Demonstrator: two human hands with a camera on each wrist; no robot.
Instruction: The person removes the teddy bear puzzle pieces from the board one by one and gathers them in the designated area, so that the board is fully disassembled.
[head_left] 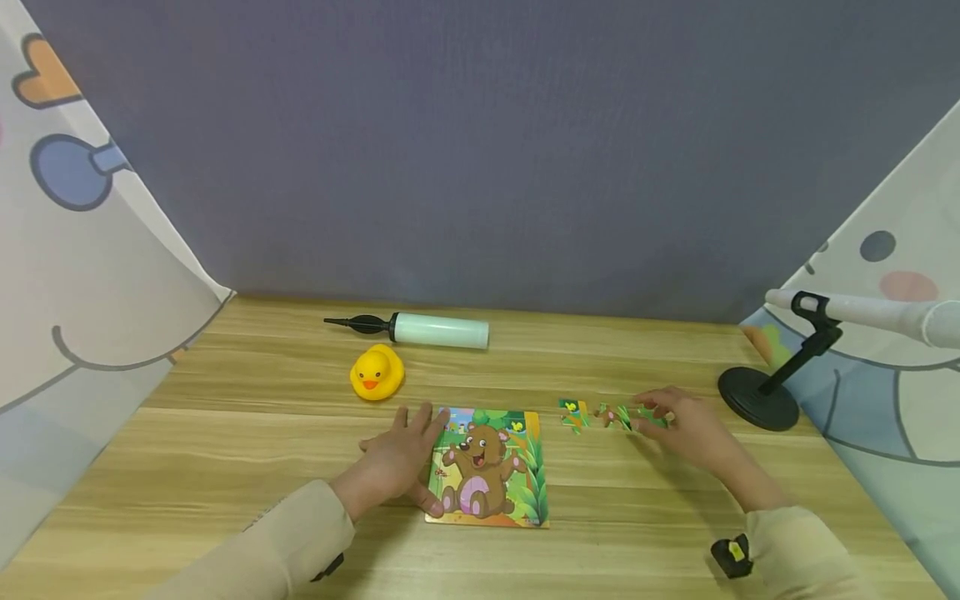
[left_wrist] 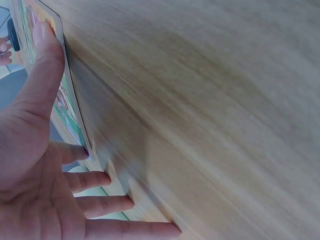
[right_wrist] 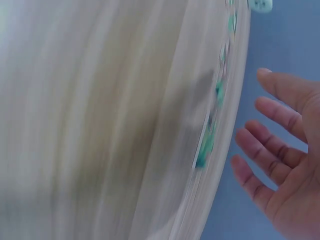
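Note:
A square bear-picture puzzle board (head_left: 484,467) lies flat on the wooden table. My left hand (head_left: 397,458) is spread along the board's left side, its thumb on the lower left corner and its index fingertip at the upper left edge. In the left wrist view the left hand (left_wrist: 45,180) has straight fingers touching the tabletop. Right of the board lie several loose jigsaw pieces (head_left: 574,415) in a row. Over the right end of that row hovers my right hand (head_left: 686,429). The right wrist view shows the right hand (right_wrist: 290,145) with relaxed, parted fingers, holding nothing.
Behind the board sits a yellow rubber duck (head_left: 377,372), with a pale green hand pump (head_left: 441,331) lying beyond it. A black round-based stand (head_left: 759,398) carries a white tube (head_left: 885,312) at the right. A grey panel (head_left: 480,150) closes off the table's back.

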